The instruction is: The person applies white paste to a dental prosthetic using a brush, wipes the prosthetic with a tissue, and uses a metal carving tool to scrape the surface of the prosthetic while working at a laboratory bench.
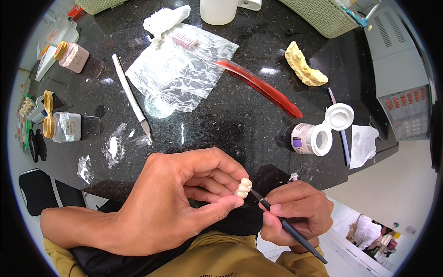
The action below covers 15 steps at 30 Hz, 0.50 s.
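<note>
Across the black speckled stone counter (207,131), a red translucent-handled toothbrush (263,87) lies with its bristled head on a crinkled clear plastic sheet (161,76). A silver-handled knife (128,90) lies left of it, near smeared white powder (113,147); a yellow arch-shaped cast (304,67) sits at upper right. The white round bottle (301,138) stands just beyond the right hand (297,205), flip cap open (its contents I can't make out). At left, a square clear jar (76,58) with a yellow lid holds something pink; another clear jar (70,127) has its yellow cap raised. A pale green woven basket (318,18) holds blue and white items. The left hand (159,198) pinches a joined row of cream tooth-shaped pieces (243,188) above the lap; the right grips a slim black-handled tool (297,235), its tip at the pieces.
</note>
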Motion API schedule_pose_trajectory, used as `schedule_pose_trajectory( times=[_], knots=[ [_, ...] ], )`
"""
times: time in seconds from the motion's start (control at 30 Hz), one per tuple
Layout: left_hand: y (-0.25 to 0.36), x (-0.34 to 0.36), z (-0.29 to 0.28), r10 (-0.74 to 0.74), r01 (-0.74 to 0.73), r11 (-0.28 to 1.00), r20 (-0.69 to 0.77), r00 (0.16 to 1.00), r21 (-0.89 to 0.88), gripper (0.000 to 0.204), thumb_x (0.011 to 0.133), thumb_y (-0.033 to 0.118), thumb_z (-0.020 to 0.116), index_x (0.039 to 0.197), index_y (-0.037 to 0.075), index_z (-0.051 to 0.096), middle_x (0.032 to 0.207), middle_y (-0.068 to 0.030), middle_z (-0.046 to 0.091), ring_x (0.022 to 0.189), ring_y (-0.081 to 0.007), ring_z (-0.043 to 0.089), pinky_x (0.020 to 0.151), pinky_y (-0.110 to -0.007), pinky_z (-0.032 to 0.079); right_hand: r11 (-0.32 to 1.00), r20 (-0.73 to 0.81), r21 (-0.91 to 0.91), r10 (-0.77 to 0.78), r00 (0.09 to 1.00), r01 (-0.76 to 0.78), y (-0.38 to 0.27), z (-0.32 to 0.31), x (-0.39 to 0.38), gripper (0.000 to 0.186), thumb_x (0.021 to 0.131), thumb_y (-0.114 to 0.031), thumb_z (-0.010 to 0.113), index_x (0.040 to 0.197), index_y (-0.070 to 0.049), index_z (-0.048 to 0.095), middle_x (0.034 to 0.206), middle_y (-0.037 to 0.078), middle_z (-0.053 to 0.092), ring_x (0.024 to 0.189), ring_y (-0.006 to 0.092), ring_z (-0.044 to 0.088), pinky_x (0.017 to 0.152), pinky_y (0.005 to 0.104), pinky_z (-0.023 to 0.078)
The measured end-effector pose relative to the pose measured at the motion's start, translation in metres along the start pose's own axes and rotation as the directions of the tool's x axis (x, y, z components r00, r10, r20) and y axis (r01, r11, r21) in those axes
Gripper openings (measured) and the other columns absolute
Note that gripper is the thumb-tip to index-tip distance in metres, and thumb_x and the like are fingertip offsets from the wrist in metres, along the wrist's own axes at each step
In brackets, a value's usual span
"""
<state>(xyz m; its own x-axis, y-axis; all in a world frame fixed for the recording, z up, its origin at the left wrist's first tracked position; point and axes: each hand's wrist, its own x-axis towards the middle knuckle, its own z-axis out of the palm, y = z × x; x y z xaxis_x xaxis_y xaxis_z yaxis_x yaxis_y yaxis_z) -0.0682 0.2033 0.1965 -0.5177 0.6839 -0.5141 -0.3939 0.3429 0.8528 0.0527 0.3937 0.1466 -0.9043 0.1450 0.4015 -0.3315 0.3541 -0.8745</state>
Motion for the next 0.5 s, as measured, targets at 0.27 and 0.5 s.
schedule_pose_trajectory(
  times=[0.27,0.5],
  knots=[
    [0.0,0.0001,0.0,-0.008,0.008,1.0,-0.001,1.0,-0.012,0.03,0.087,-0.002,0.075,0.114,-0.002,0.063,0.107,-0.0088,0.072,0.099,-0.0135,0.071,0.089,-0.026,0.059,1.0,0.014,-0.002,0.008,1.0,-0.008,-0.0009,-0.0027,-0.0011,0.026,0.07,0.003,0.082,0.09,-0.002,0.065,0.08,0.014,0.072,0.067,0.0218,0.071,0.059,0.0301,0.059],
    [-0.0001,0.0001,0.0003,-0.013,0.013,1.0,-0.009,1.0,-0.021,0.029,0.088,-0.002,0.075,0.115,-0.002,0.063,0.107,-0.0088,0.072,0.099,-0.0135,0.072,0.089,-0.026,0.059,1.0,0.023,-0.023,0.002,1.0,-0.001,-0.0022,-0.0014,0.0006,0.026,0.071,0.003,0.082,0.09,-0.002,0.065,0.08,0.014,0.072,0.067,0.0224,0.072,0.06,0.0307,0.06]
  ],
)
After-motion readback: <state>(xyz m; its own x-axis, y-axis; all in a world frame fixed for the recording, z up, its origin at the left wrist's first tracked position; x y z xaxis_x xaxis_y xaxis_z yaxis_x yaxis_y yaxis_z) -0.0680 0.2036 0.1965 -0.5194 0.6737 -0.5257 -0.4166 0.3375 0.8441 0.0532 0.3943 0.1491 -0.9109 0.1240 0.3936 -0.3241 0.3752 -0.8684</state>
